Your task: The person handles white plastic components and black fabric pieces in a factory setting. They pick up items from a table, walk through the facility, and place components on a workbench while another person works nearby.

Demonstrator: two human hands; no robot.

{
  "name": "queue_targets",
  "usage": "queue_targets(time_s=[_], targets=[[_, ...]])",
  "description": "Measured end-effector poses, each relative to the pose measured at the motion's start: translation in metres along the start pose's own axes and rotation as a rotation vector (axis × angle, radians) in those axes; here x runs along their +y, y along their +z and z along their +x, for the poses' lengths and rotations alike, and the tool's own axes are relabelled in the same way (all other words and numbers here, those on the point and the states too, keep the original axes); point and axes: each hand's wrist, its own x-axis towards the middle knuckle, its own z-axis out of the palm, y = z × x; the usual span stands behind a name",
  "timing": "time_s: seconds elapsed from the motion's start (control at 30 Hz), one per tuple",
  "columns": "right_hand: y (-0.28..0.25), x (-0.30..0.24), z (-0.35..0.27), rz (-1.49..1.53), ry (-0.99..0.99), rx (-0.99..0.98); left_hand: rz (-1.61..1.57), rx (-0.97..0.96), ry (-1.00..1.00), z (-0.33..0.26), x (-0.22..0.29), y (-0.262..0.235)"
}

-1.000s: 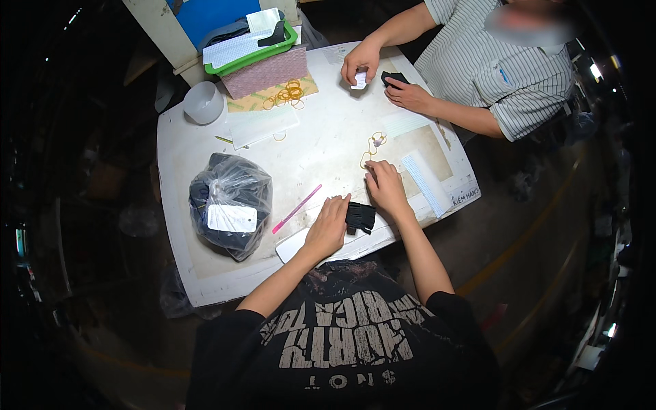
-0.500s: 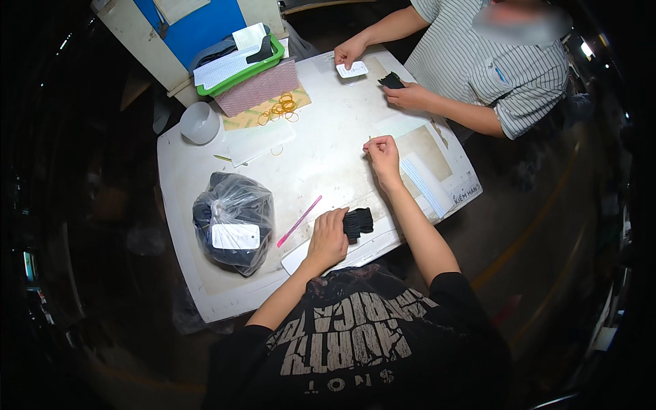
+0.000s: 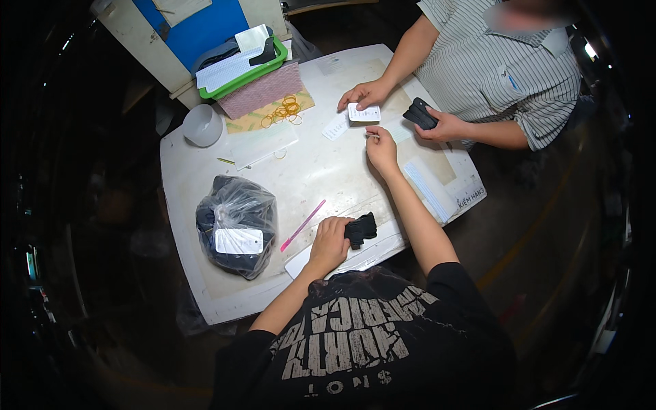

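Near the table's front edge, my left hand (image 3: 329, 246) is closed on a stack of small black fabric pieces (image 3: 361, 230), which fans out to the right of the fingers. Farther off, my right hand (image 3: 382, 150) is raised in a pinch. A thin, small thing (image 3: 372, 135) shows at its fingertips, too small to name. Just beyond it, a co-worker's hand (image 3: 369, 93) touches a white tag (image 3: 363, 113), and a paper slip (image 3: 335, 128) lies beside that. The co-worker's other hand (image 3: 447, 127) holds black pieces (image 3: 420, 114).
A pink pen (image 3: 303, 225) lies left of my left hand, near a tied clear bag (image 3: 237, 205) of dark fabric with a white tag. Farther back are a white bowl (image 3: 202, 126), yellow rubber bands (image 3: 282, 111) and a green basket (image 3: 246, 76). A printed sheet (image 3: 427, 189) lies at right.
The co-worker's tag hand has come nearer my right hand, and a paper slip now shows beside the tag. The co-worker's black pieces moved rightward and nearer. My right hand shifted slightly away from me.
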Motion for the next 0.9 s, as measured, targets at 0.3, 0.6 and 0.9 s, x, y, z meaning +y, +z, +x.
queue_targets(time_s=[0.3,0.6,0.9], targets=[[0.022,-0.013,-0.007,-0.488,-0.51,-0.338,-0.122,0.034,-0.103,0.008,-0.006,0.003],[0.024,-0.029,-0.022,-0.722,-0.615,-0.45,-0.982,0.308,-0.39,0.011,-0.017,-0.007],[-0.026,-0.095,-0.081,-0.13,-0.669,-0.125,-1.189,0.322,-0.695,0.003,0.001,-0.042]])
